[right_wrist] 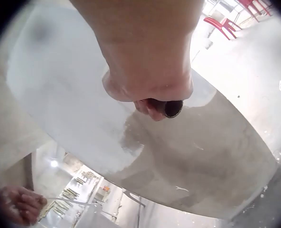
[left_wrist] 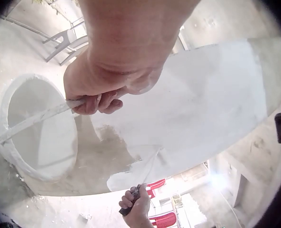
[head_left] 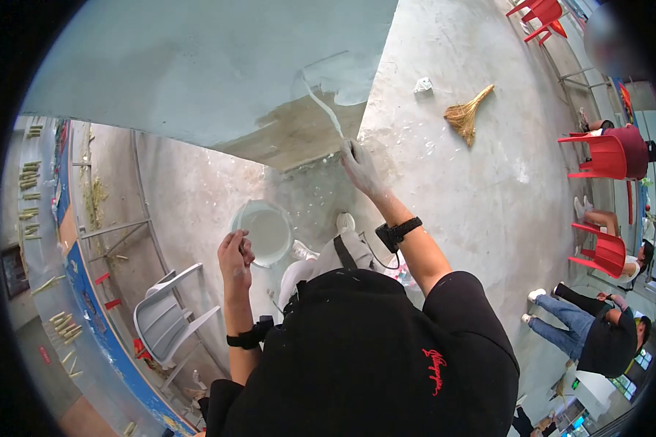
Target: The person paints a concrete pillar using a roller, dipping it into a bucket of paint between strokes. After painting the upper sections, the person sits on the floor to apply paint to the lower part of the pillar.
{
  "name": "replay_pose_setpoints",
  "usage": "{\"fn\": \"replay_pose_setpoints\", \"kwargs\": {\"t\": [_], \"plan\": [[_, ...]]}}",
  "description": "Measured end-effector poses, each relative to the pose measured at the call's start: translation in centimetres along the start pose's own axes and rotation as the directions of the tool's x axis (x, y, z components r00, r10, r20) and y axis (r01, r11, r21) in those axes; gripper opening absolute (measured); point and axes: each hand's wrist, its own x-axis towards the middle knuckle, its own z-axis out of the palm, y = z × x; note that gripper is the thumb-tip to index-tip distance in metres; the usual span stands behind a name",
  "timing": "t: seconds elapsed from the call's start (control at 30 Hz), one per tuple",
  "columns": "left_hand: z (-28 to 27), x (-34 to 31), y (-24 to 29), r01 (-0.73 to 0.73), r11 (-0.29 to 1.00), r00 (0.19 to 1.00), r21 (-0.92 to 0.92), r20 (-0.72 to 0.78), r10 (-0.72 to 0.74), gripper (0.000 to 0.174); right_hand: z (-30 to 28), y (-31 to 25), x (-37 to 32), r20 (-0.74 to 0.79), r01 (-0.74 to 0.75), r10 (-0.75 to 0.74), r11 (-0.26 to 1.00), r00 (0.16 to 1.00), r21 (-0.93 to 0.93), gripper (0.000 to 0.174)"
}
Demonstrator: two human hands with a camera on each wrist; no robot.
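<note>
My right hand (head_left: 361, 169) grips the dark handle (right_wrist: 173, 109) of a putty knife (left_wrist: 136, 199), whose thin, pale blade lies against a large wall surface (head_left: 197, 65). Smooth, pale grey coating covers most of that surface; a brownish patch (head_left: 291, 131) shows near its lower corner. Curled fingers of my left hand (head_left: 237, 255) hold one end of a long, narrow, white-smeared strip (left_wrist: 40, 118). In the left wrist view the strip crosses over a round white bucket (left_wrist: 7, 107) with pale contents. From the head view, the bucket appears just right of the left hand.
A straw hand broom (head_left: 468, 116) and a crumpled white piece (head_left: 423, 85) lie on the speckled floor to the right. At the left stands a grey plastic chair (head_left: 166, 320) beside metal framing. Red chairs (head_left: 598, 154) and several people line the far right.
</note>
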Motion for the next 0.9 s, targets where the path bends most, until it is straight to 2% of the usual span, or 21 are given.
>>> {"fn": "replay_pose_setpoints", "kwargs": {"t": [0.13,0.2,0.23,0.3,0.37,0.53,0.6,0.63,0.7,0.73,0.8,0.83,0.9], "plan": [[0.1,0.1,0.1,0.002,1.000,1.000,-0.003,0.006,-0.002,0.017,1.0,2.2,0.5,0.031,0.025,-0.026,0.999,0.999,0.033,0.035],[0.2,0.2,0.1,-0.003,1.000,1.000,0.002,0.000,0.003,0.018,1.4,3.4,-0.1,0.045,-0.093,0.090,0.992,0.995,0.089,0.036],[0.3,0.2,0.1,-0.005,1.000,1.000,0.010,-0.005,0.005,0.018,1.4,4.0,-0.5,0.046,-0.091,0.087,0.992,0.995,0.089,0.036],[0.1,0.2,-0.1,-0.001,1.000,1.000,0.006,-0.004,0.001,0.018,1.2,5.5,-1.1,0.087,-0.235,0.227,0.968,0.970,0.092,0.038],[-0.1,0.2,-0.2,0.001,1.000,1.000,0.009,0.001,-0.001,0.018,1.2,8.9,-1.1,0.055,-0.246,0.243,0.967,0.969,0.064,0.039],[-0.4,0.6,-0.6,-0.010,1.000,1.000,0.021,-0.004,0.010,0.018,1.3,5.3,-2.0,0.030,-0.226,0.224,0.970,0.974,0.089,0.039],[-0.5,0.7,-0.7,-0.015,1.000,1.000,0.017,0.007,0.015,0.018,2.0,3.4,-1.9,0.074,-0.170,0.157,0.956,0.985,0.240,0.038],[-0.6,0.6,-0.7,-0.021,1.000,1.000,0.008,0.016,0.021,0.017,2.1,2.0,-1.8,0.073,-0.174,0.161,0.955,0.984,0.241,0.038],[-0.5,0.5,-0.7,-0.023,1.000,1.000,0.015,0.019,0.023,0.017,2.4,-0.4,-1.5,0.079,-0.078,0.059,0.962,0.995,0.263,0.040],[-0.5,0.4,-0.6,-0.027,0.999,0.999,0.019,0.022,0.027,0.017,2.7,-0.7,-1.5,0.077,-0.080,0.062,0.961,0.995,0.264,0.040],[-0.5,0.5,-0.7,-0.023,1.000,0.999,0.020,0.028,0.022,0.017,3.0,-1.1,-1.5,0.147,-0.178,0.133,0.917,0.980,0.356,0.041],[-0.4,0.6,-0.7,-0.022,1.000,0.999,0.018,0.031,0.022,0.017,3.0,-0.8,-1.7,0.144,-0.178,0.134,0.917,0.980,0.357,0.041],[-0.2,0.5,-0.5,-0.008,1.000,1.000,0.020,0.026,0.007,0.017,3.5,0.2,-2.2,0.169,-0.267,0.220,0.899,0.961,0.348,0.042]]}}
